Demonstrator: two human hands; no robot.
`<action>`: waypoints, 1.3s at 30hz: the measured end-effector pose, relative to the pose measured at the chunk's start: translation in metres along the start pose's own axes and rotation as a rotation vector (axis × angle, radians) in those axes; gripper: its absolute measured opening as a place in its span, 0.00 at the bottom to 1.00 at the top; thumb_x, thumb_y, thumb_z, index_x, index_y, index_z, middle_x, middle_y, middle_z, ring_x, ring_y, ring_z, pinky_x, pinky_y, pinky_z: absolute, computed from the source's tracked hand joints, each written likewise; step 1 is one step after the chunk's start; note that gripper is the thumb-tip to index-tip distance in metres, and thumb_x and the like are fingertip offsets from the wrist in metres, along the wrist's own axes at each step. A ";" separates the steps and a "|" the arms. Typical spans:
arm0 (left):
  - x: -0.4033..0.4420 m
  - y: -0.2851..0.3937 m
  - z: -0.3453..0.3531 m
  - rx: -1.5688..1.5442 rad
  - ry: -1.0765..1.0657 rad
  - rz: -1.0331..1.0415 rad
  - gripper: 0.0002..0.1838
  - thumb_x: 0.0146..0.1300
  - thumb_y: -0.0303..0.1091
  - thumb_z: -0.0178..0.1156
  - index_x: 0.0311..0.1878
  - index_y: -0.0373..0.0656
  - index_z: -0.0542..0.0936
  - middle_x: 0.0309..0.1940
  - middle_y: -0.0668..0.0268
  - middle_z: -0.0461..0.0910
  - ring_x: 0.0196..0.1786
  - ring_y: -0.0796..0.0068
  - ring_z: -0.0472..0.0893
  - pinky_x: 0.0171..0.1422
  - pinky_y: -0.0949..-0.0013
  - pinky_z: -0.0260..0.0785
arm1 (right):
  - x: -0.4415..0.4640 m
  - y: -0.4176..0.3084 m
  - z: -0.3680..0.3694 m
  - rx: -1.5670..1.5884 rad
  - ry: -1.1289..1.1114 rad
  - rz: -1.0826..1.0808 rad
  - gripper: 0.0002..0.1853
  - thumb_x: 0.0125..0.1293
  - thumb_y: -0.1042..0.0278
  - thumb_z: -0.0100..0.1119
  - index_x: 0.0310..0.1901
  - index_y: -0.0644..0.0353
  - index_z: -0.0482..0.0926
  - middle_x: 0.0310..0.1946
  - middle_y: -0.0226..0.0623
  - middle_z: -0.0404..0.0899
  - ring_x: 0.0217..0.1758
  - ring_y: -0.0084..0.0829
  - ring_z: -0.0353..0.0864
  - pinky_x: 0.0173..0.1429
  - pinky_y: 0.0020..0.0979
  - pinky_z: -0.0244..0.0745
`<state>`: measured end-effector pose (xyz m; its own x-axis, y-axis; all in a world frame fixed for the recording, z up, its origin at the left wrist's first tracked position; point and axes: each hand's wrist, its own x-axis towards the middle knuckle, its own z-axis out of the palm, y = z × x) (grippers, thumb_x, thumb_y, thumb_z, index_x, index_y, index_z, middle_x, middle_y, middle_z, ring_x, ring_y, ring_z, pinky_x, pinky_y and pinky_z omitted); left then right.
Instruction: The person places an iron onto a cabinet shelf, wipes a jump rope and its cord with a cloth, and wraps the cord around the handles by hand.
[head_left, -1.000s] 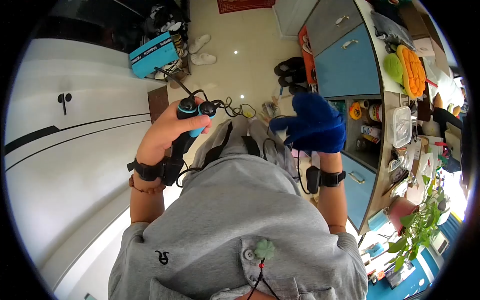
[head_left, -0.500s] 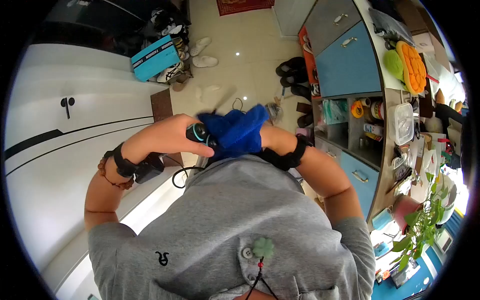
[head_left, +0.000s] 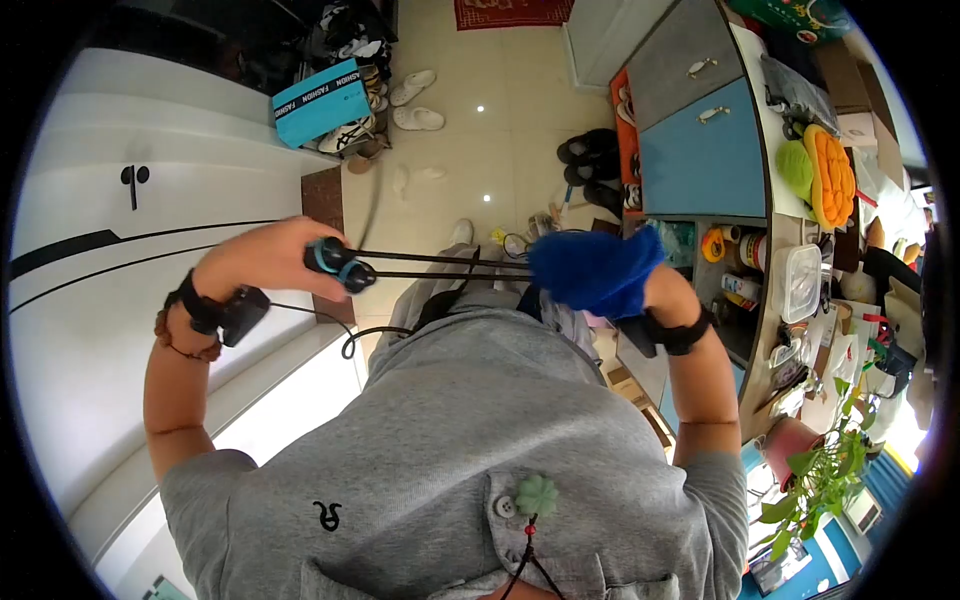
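Note:
In the head view, my left hand (head_left: pixel 270 258) is closed around the black handles (head_left: pixel 340 266) with teal rings of what looks like a jump rope. Two black cords (head_left: pixel 440 267) stretch from these handles, straight and side by side, to a blue cloth (head_left: pixel 590 272). The cloth is bunched over my right hand (head_left: pixel 660 290) and wraps the far part of the cords. Most of the right fingers are hidden under it. Both hands are held in front of my body at waist height, wide apart.
A white cabinet (head_left: pixel 90 200) stands on the left, with a blue shoe box (head_left: pixel 322 103) and shoes beyond it. On the right is a blue-and-grey cabinet (head_left: pixel 700 150) with cluttered shelves and a potted plant (head_left: pixel 820 470). White clogs (head_left: pixel 418 118) lie on the tiled floor. A thin black cable (head_left: pixel 350 340) hangs near my left wrist.
My hands were close together and have moved apart, the left to the left and the right with the cloth to the right. The two cords now show stretched between them.

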<state>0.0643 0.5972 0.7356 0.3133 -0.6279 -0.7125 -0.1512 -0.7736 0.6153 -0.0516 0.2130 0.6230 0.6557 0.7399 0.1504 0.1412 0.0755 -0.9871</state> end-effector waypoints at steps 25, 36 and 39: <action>0.121 -0.128 0.067 -0.421 0.538 0.313 0.38 0.50 0.28 0.67 0.66 0.43 0.64 0.65 0.60 0.64 0.70 0.66 0.61 0.75 0.65 0.50 | 0.152 -0.033 0.018 -0.550 -0.108 -0.024 0.26 0.56 0.64 0.66 0.57 0.60 0.74 0.53 0.44 0.78 0.54 0.40 0.79 0.57 0.35 0.73; 0.069 -0.010 0.064 -0.076 0.832 0.568 0.08 0.60 0.36 0.59 0.37 0.41 0.76 0.13 0.63 0.67 0.17 0.68 0.69 0.23 0.68 0.59 | 0.123 -0.053 0.012 -0.578 0.021 0.081 0.19 0.61 0.57 0.57 0.50 0.58 0.77 0.43 0.45 0.81 0.44 0.43 0.81 0.46 0.38 0.74; 0.065 -0.025 0.053 0.218 0.948 0.603 0.15 0.58 0.37 0.64 0.20 0.41 0.74 0.12 0.61 0.67 0.17 0.60 0.68 0.23 0.65 0.59 | 0.080 -0.037 0.003 -0.573 0.050 0.010 0.18 0.59 0.61 0.59 0.50 0.57 0.79 0.44 0.44 0.81 0.47 0.43 0.80 0.51 0.38 0.73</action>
<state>0.0387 0.5708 0.6557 0.7014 -0.6569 0.2766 -0.6473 -0.4246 0.6330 -0.0066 0.2716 0.6717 0.6917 0.7049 0.1574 0.5051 -0.3163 -0.8030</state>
